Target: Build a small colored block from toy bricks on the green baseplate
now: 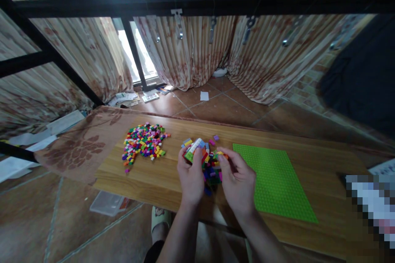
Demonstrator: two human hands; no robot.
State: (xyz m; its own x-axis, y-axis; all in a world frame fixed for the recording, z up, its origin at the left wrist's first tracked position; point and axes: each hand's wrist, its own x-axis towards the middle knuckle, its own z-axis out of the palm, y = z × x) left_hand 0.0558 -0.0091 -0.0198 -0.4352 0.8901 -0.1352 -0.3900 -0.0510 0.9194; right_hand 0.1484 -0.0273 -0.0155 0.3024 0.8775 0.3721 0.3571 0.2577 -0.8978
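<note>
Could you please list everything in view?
Table: one, brown, centre
Baseplate: one, green, table's right
Loose brick heaps: two, multicoloured, left and centre
Joined bricks: one cluster, multicoloured, held centrally
Small brick: one or more, yellowish, beside cluster
Patterned cloth: one, pinkish, table's left end
Curtains: several, striped beige, background
Frame: one, black, top and left
Hanging metal pieces: about six, silvery, beneath frame
Floor: one, brown, underneath
Papers: several, whitish, on floor
Plastic container: one, transparent, lower left
Dark shape: one, upper right
Pixelated shape: one, lower right
Slipper: one, pale green, bottom
Left hand: one, holding joined bricks
Right hand: one, pinching brick
</note>
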